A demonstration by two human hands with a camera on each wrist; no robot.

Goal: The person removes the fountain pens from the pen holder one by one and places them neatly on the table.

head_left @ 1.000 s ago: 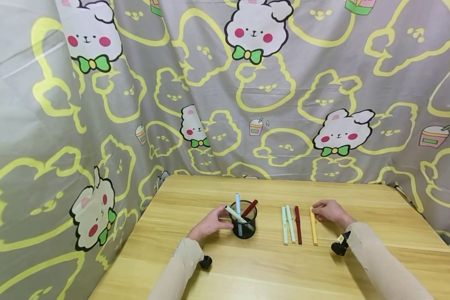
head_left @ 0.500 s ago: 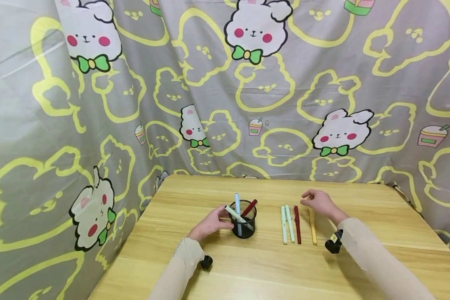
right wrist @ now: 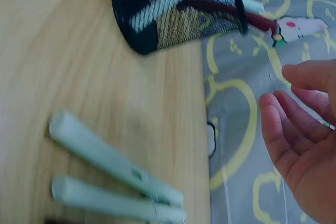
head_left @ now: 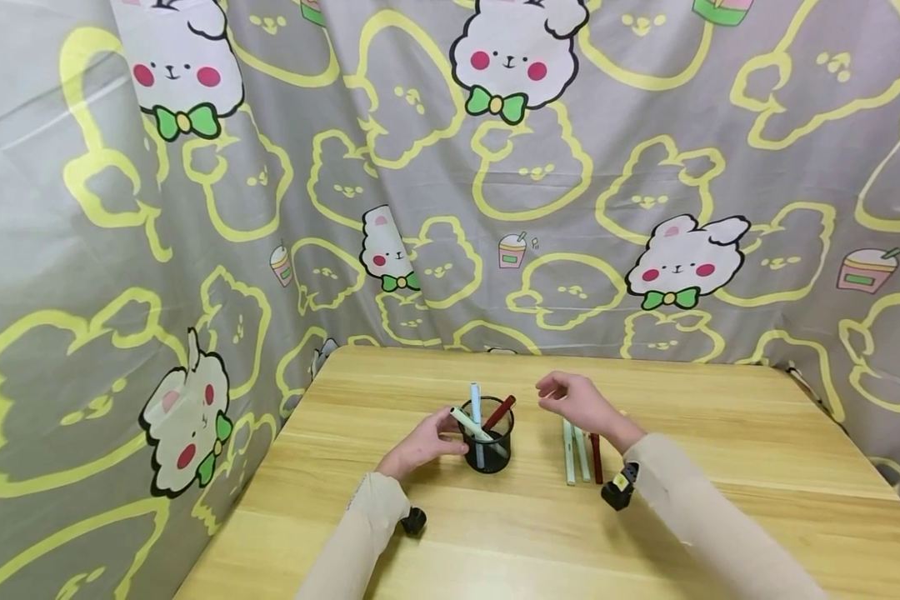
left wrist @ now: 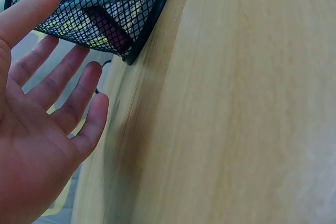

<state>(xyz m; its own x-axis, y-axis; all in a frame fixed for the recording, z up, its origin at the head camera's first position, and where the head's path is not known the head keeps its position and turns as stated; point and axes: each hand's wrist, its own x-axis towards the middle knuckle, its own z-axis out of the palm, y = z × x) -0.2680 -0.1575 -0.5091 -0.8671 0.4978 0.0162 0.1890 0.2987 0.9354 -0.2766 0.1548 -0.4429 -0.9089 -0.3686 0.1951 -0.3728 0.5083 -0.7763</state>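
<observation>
A black mesh pen holder (head_left: 487,460) stands upright on the table with a light blue pen (head_left: 476,403), a pale green pen (head_left: 468,422) and a dark red pen (head_left: 502,411) leaning inside. My left hand (head_left: 422,445) is at its left side, fingers spread and relaxed; in the left wrist view the thumb (left wrist: 44,3) lies against the mesh. Above the table, to the right of the holder, hovers my right hand (head_left: 583,403), loosely bent and holding nothing. Below it lie two pale green pens (right wrist: 113,156) and another dark red pen (head_left: 597,460), partly covered by the arm.
The wooden table (head_left: 495,542) reaches back to a grey cartoon-print curtain (head_left: 450,183), which also runs along the left side. The right forearm hides most of the yellow pen's spot. Black wrist cameras (head_left: 413,522) sit under both sleeves.
My right hand has left the yellow pen, which it was touching, and moved left over the other pens toward the holder, carrying nothing. The left hand has stayed beside the holder.
</observation>
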